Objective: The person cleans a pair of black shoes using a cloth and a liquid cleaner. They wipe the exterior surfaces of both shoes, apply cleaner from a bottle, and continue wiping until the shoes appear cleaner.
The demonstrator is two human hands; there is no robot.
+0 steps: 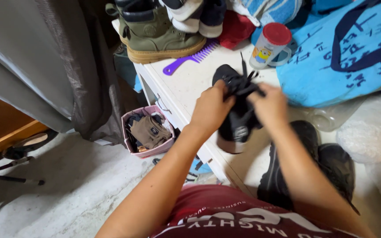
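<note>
While both hands grip one black shoe (pixel 237 125) | fingers apparently clenched on laces | one comb (pixel 190 61), one cup (pixel 270 44)

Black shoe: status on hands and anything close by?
Both hands, left and right, on black shoe laces. Shoe held over white table. Purple comb, cup beyond, apart.

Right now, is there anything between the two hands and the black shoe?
Nothing visible. The left hand and the right hand are already on the black shoe, gripping its laces above the white table. The purple comb and cup lie farther away.
</note>
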